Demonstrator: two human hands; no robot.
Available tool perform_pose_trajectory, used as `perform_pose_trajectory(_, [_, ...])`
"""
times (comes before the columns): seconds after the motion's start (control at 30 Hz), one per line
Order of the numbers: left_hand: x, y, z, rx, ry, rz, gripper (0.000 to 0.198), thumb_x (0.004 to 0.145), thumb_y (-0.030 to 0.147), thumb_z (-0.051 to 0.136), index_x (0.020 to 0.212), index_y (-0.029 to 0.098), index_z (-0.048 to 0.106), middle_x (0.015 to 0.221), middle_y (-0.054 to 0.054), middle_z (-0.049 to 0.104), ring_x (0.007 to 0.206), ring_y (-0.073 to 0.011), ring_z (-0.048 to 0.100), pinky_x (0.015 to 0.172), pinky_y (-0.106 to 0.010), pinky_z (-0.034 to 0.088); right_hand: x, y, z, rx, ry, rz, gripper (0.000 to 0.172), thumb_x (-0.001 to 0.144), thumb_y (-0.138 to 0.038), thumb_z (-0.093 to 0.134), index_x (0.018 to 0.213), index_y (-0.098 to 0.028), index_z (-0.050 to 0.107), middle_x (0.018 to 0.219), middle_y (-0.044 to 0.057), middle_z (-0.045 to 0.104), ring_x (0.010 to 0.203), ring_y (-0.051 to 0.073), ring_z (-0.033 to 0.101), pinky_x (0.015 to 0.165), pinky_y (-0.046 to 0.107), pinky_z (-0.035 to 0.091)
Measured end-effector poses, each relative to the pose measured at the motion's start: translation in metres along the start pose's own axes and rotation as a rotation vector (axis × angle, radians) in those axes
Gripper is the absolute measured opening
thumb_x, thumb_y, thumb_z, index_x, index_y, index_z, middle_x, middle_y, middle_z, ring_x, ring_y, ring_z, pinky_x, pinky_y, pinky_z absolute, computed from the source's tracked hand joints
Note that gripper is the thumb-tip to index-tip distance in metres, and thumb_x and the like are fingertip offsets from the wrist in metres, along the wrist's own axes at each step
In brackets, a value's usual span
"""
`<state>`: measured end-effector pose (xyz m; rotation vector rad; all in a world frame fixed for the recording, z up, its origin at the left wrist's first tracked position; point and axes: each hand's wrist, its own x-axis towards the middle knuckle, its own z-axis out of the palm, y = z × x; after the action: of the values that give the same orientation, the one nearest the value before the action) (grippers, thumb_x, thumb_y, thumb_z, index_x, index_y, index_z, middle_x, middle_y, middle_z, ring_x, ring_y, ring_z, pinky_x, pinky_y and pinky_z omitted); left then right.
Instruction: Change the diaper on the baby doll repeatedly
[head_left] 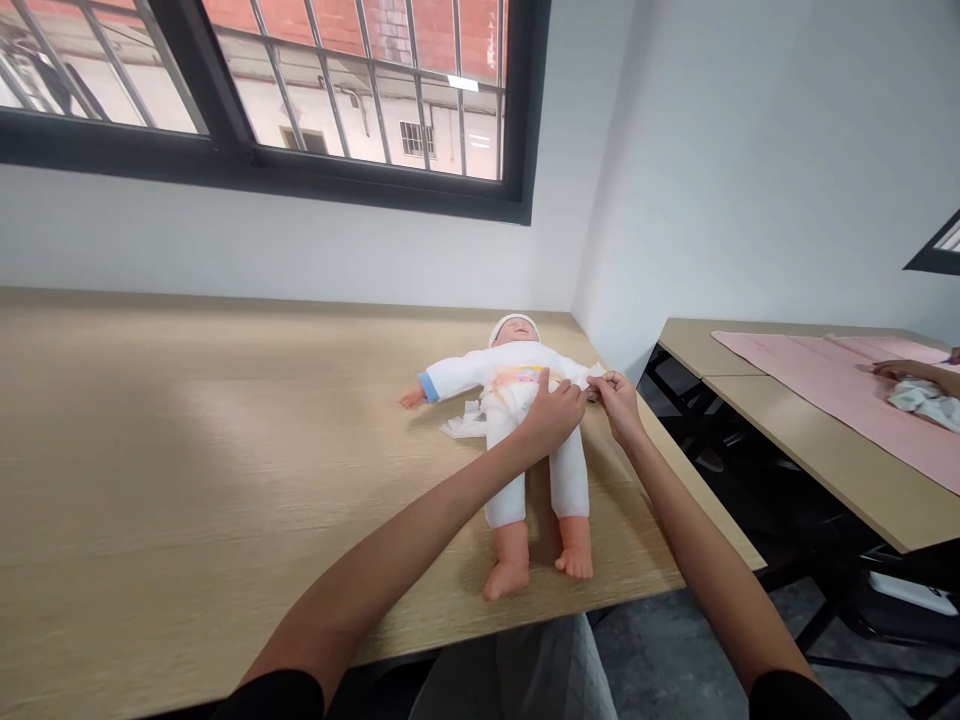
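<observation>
A baby doll [574,480] in a white suit and cap lies on its back, head toward the wall and bare feet toward me. Around its waist is a white diaper [510,388] with a coloured print on the front; one side wing lies spread on the table by the doll's hip. My left hand [556,412] rests over the diaper's front, index finger raised and the other fingers curled at its right side. Pinched in my right hand [619,405] is the diaper's right wing, close to my left fingertips. My hands partly hide the doll's arm on that side.
The doll lies near the right edge of the wooden table [225,480]. Beyond a gap, another table carries a pink mat [825,390], where another person's hand [911,370] touches white cloth [926,400]. A barred window [360,90] is in the wall behind.
</observation>
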<state>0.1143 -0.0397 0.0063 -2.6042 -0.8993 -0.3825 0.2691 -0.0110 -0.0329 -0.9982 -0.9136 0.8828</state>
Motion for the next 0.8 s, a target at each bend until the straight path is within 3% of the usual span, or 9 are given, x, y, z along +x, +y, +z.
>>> perform_pose_trajectory(0.2, [0.001, -0.001, 0.005, 0.035, 0.036, 0.05, 0.029, 0.09, 0.005, 0.038, 0.106, 0.01, 0.063, 0.101, -0.014, 0.069, 0.114, -0.027, 0.054, 0.107, -0.05, 0.03, 0.001, 0.001, 0.0, -0.02, -0.025, -0.012, 0.033, 0.058, -0.033, 0.081, 0.063, -0.022, 0.051, 0.058, -0.003, 0.062, 0.059, 0.013, 0.061, 0.06, 0.027, 0.053])
perform_pose_trajectory(0.37, [0.005, 0.009, 0.007, 0.142, 0.026, 0.068, 0.027, 0.087, 0.0, 0.039, 0.093, 0.006, 0.065, 0.09, -0.014, 0.069, 0.092, -0.0262, 0.062, 0.088, -0.041, 0.042, -0.003, -0.005, 0.004, 0.029, 0.036, 0.067, 0.028, 0.058, -0.027, 0.079, 0.06, -0.019, 0.052, 0.053, -0.003, 0.06, 0.056, 0.012, 0.061, 0.057, 0.022, 0.053])
perform_pose_trajectory(0.57, [0.003, 0.008, 0.002, 0.157, 0.018, 0.109, 0.024, 0.087, 0.0, 0.041, 0.087, 0.008, 0.064, 0.084, -0.012, 0.068, 0.084, -0.0262, 0.062, 0.078, -0.038, 0.042, -0.004, -0.01, 0.005, 0.161, 0.071, 0.165, 0.02, 0.06, -0.016, 0.075, 0.059, -0.017, 0.055, 0.057, -0.002, 0.063, 0.056, 0.01, 0.06, 0.059, 0.02, 0.055])
perform_pose_trajectory(0.8, [0.001, 0.002, 0.004, 0.14, 0.132, 0.077, 0.02, 0.092, 0.009, 0.043, 0.1, 0.008, 0.061, 0.094, -0.012, 0.066, 0.094, -0.0242, 0.06, 0.084, -0.037, 0.043, -0.005, -0.014, 0.007, 0.181, 0.067, 0.152, 0.023, 0.06, -0.016, 0.074, 0.057, -0.017, 0.052, 0.056, -0.003, 0.061, 0.052, 0.007, 0.058, 0.058, 0.018, 0.054])
